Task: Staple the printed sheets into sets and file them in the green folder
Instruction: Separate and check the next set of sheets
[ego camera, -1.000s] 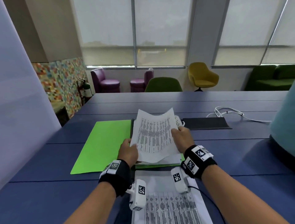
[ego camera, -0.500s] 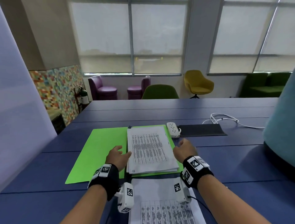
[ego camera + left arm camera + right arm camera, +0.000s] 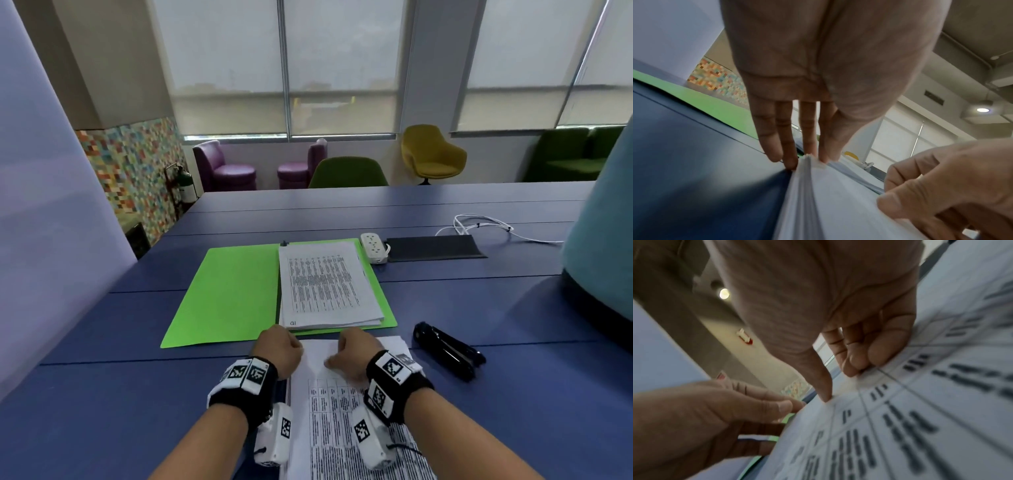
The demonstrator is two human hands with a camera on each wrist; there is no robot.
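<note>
The green folder [image 3: 226, 298] lies open on the blue table, with a pile of printed sets [image 3: 325, 287] on its right half. A second stack of printed sheets [image 3: 342, 411] lies nearer me. My left hand [image 3: 281, 349] is at that stack's far left corner. In the left wrist view its thumb and fingers [image 3: 789, 160] close on the corner of the sheets [image 3: 838, 203]. My right hand [image 3: 346, 353] rests on the top sheet [image 3: 920, 418], thumb tip and curled fingertips [image 3: 855, 368] pressing down. A black stapler [image 3: 448, 356] lies to the right.
A white power strip [image 3: 373, 245], a black mat [image 3: 431, 248] and a white cable [image 3: 479, 226] lie beyond the folder. A large teal object [image 3: 603, 240] stands at the right edge, a pale partition [image 3: 51, 205] at the left. Chairs stand behind the table.
A second ago both hands held a printed set above the folder. It now lies flat on the pile, and both hands have drawn back to the near stack.
</note>
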